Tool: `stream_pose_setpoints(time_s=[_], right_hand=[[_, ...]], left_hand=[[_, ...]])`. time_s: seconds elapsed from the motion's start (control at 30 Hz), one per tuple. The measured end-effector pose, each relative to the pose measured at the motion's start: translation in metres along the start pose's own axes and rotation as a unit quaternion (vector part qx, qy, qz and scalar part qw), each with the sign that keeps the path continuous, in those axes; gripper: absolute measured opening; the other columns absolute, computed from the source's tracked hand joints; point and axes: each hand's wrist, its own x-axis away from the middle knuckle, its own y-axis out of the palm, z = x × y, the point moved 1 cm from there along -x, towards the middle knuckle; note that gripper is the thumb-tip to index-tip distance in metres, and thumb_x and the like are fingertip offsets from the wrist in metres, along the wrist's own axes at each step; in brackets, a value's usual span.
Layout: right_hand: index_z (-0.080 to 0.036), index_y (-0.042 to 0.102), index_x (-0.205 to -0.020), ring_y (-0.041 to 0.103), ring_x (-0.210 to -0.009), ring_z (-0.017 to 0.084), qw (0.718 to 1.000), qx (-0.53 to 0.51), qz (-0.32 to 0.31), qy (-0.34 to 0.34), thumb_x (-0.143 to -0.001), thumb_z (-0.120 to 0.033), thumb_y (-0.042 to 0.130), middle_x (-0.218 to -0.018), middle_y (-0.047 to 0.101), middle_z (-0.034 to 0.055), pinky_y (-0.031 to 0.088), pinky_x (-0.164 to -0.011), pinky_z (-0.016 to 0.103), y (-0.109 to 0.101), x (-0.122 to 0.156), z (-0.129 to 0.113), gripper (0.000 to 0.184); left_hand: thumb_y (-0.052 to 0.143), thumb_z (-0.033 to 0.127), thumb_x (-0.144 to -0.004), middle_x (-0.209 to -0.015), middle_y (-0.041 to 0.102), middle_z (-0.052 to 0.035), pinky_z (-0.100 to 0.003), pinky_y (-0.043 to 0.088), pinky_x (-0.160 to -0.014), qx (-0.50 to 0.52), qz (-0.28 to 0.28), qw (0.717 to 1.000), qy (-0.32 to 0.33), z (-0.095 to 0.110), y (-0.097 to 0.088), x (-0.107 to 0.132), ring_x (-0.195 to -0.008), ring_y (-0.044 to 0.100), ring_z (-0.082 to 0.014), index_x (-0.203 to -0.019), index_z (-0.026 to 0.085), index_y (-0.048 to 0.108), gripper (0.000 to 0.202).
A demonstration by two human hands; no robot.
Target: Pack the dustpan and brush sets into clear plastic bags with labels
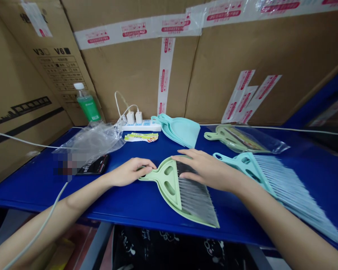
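The green brush and dustpan set (pixel 183 191) is steadied on the blue table (pixel 129 202): its handle is pinched by the left hand (pixel 129 171), while the bristles are pressed flat under the right hand (pixel 207 168), fingers spread.

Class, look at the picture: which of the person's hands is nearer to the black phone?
Left. The left hand grips the green brush's handle just right of the phone; the right hand rests farther right, on the bristles.

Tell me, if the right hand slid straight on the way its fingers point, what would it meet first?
The right hand points left across the green brush. Going on, it would probably meet the left hand at the handle, though depth is hard to judge.
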Motion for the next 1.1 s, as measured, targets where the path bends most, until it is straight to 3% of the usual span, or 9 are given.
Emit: stream_pose_setpoints(time_s=[0.3,0.43,0.53,0.73,0.9,1.1], right_hand=[[-0.026,0.045,-0.141,0.049,-0.125,0.03,0.999,-0.033,-0.022,-0.013,-0.094,-0.038,0.049,-0.14,0.049,0.0152,0.042,-0.1,0.05,0.004,-0.006,0.002,0.049],[-0.028,0.049,-0.137,0.046,-0.129,0.026,0.997,-0.057,0.0,-0.047,-0.096,-0.036,0.043,-0.142,0.047,0.0121,0.041,-0.102,0.048,0.004,-0.015,0.001,0.042],[-0.023,0.052,-0.134,0.048,-0.126,0.025,0.997,-0.056,0.017,-0.058,-0.097,-0.032,0.041,-0.14,0.05,0.0128,0.041,-0.102,0.047,0.004,-0.03,0.001,0.04],[-0.012,0.055,-0.13,0.057,-0.116,0.027,0.999,-0.002,0.027,-0.035,-0.093,-0.021,0.045,-0.127,0.061,0.016,0.045,-0.097,0.045,0.004,-0.073,0.002,0.039],[-0.016,0.058,-0.126,0.058,-0.117,0.022,0.999,0.026,0.012,-0.044,-0.095,-0.015,0.037,-0.128,0.061,0.011,0.046,-0.095,0.034,-0.006,-0.106,0.004,0.037],[-0.015,0.068,-0.111,0.065,-0.101,0.028,0.996,0.084,-0.004,-0.007,-0.084,-0.006,0.054,-0.112,0.069,0.0149,0.048,-0.081,0.034,-0.004,-0.132,0.006,0.032]], left_hand=[[0.042,0.033,-0.094,-0.087,0.062,-0.002,-0.023,0.041,-0.071,-0.029,-0.022,0.999,0.015,-0.003,-0.014,0.007,-0.077,0.052,-0.0133,-0.098,0.016,0.062,0.026],[0.039,0.035,-0.095,-0.082,0.057,-0.0009,-0.019,0.044,-0.057,-0.02,-0.072,0.997,-0.019,-0.003,-0.019,0.014,-0.067,0.048,-0.0111,-0.106,0.016,0.059,0.03],[0.038,0.037,-0.095,-0.079,0.052,-0.0003,-0.017,0.046,-0.05,-0.012,-0.088,0.995,-0.036,-0.003,-0.021,0.019,-0.063,0.048,-0.0104,-0.108,0.016,0.059,0.032],[0.038,0.038,-0.095,-0.071,0.05,0.0026,-0.017,0.044,-0.048,-0.033,-0.074,0.996,-0.026,-0.007,-0.022,0.023,-0.053,0.049,-0.0083,-0.105,0.017,0.06,0.032],[0.036,0.036,-0.096,-0.067,0.05,0.0037,-0.018,0.042,-0.049,-0.059,-0.073,0.995,-0.026,-0.006,-0.023,0.025,-0.047,0.049,-0.0074,-0.1,0.017,0.061,0.032],[0.035,0.036,-0.096,-0.07,0.053,0.0024,-0.017,0.041,-0.048,-0.067,-0.066,0.995,-0.026,-0.002,-0.023,0.026,-0.049,0.05,-0.0079,-0.097,0.016,0.062,0.033]])
